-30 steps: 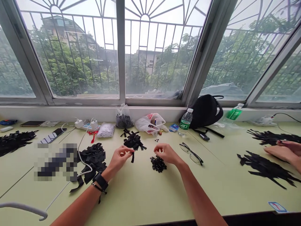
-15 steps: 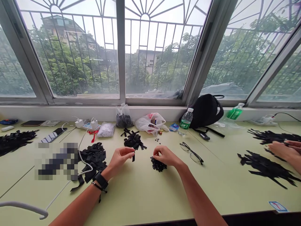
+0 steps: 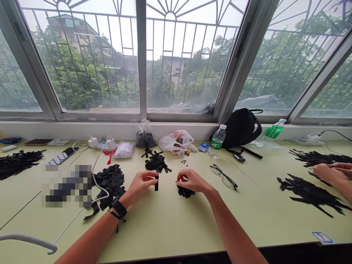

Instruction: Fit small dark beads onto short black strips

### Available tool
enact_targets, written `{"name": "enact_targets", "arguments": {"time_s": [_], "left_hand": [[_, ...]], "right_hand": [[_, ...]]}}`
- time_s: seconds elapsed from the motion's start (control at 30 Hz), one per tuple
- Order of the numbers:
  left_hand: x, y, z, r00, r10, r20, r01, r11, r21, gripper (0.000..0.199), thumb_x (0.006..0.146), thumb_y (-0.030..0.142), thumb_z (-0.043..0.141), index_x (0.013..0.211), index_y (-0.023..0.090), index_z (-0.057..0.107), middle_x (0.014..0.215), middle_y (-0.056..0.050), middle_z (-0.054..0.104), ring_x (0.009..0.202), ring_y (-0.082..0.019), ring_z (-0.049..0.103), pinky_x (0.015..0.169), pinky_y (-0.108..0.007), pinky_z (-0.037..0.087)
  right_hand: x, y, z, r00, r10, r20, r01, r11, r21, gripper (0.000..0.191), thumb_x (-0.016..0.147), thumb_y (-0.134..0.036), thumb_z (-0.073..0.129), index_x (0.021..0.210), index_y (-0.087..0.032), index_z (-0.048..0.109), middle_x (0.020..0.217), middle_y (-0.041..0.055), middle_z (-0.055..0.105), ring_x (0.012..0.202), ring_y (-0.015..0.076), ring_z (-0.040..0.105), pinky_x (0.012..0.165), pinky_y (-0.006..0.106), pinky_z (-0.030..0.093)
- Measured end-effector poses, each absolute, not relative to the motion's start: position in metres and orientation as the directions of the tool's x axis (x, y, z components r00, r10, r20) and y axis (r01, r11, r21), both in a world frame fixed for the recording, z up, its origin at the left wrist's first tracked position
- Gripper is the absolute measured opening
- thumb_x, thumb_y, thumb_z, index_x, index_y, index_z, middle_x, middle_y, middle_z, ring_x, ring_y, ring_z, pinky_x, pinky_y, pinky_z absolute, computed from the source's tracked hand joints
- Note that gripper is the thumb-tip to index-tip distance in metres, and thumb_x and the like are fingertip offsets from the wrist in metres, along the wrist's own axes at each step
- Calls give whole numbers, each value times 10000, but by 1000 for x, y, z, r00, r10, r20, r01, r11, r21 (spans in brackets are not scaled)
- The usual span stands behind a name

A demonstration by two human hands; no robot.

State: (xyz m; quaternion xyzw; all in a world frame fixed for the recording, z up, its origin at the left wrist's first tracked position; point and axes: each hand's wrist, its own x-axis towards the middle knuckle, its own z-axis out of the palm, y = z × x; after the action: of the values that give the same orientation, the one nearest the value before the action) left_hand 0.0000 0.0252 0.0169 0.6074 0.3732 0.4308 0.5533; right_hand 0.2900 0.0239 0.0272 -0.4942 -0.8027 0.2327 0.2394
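Note:
My left hand (image 3: 141, 185) pinches a short black strip (image 3: 156, 182), which hangs upright between thumb and fingers. My right hand (image 3: 192, 180) is closed at the left edge of a pile of small black pieces (image 3: 186, 192); whatever its fingertips hold is too small to make out. Behind my left hand lies a small heap of black strips (image 3: 156, 162). A larger heap of black strips (image 3: 111, 181) is beside my left wrist, which wears a black watch.
Glasses (image 3: 224, 177) lie right of my right hand. Behind stand a water bottle (image 3: 217, 138), a white plastic bag (image 3: 176, 142) and a black bag (image 3: 239, 128). A white cable (image 3: 95, 176) crosses the left side. Another person's hands (image 3: 330, 172) are at far right.
The strip in my left hand now shows more of its length and hangs straighter. My right hand has shifted slightly left at the pile of small pieces.

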Motion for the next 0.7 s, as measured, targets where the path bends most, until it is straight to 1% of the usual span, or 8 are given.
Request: {"name": "enact_targets", "arguments": {"time_s": [0.13, 0.23, 0.37, 0.5, 0.6, 0.7], "left_hand": [[1, 25, 18, 364, 925, 105, -49, -94, 994, 309, 769, 240, 723, 1062, 161, 780, 1047, -101, 777, 917, -232, 725, 830, -336, 565], [1, 26, 17, 371, 921, 118, -46, -108, 993, 345, 754, 189, 703, 1094, 169, 765, 1068, -99, 773, 871, -218, 742, 819, -331, 559], [0, 26, 15, 386, 914, 124, -36, -119, 992, 360, 759, 189, 710, 1115, 169, 759, 1106, -114, 768, 900, -236, 759, 803, -318, 550], [0, 27, 13, 373, 917, 139, -31, -137, 990, 350, 741, 189, 720, 1086, 166, 780, 1156, -123, 764, 892, -236, 756, 801, -322, 557], [0, 29, 10, 364, 915, 173, -17, -179, 984, 361, 733, 205, 756, 1090, 168, 792, 1121, -120, 779, 888, -225, 737, 805, -320, 561], [0, 32, 6, 362, 909, 205, -24, -210, 977, 352, 732, 225, 792, 1080, 171, 802, 1031, -106, 799, 858, -216, 728, 800, -317, 564]], "right_hand": [[289, 25, 25, -404, 901, 156, 686, 411, -601, 72, 782, -222, 672, 766, -195, 736, 770, 18, 657, 716, 162, 610, 663, 262, 471], [289, 24, 24, -416, 897, 149, 683, 416, -600, 80, 799, -222, 661, 773, -195, 731, 791, 22, 669, 726, 164, 615, 682, 268, 477], [285, 23, 24, -447, 881, 158, 666, 445, -598, 74, 810, -214, 658, 787, -198, 726, 816, 22, 676, 739, 165, 619, 702, 270, 481], [270, 19, 21, -480, 852, 207, 633, 500, -591, 65, 805, -190, 667, 798, -203, 730, 802, 11, 655, 725, 157, 606, 695, 263, 466], [252, 16, 17, -490, 832, 260, 607, 540, -583, 72, 829, -191, 668, 822, -215, 735, 800, 1, 646, 714, 148, 592, 686, 259, 447], [237, 13, 14, -452, 826, 336, 596, 560, -576, 67, 866, -216, 667, 851, -225, 731, 776, -5, 635, 711, 149, 577, 692, 268, 433]]}}
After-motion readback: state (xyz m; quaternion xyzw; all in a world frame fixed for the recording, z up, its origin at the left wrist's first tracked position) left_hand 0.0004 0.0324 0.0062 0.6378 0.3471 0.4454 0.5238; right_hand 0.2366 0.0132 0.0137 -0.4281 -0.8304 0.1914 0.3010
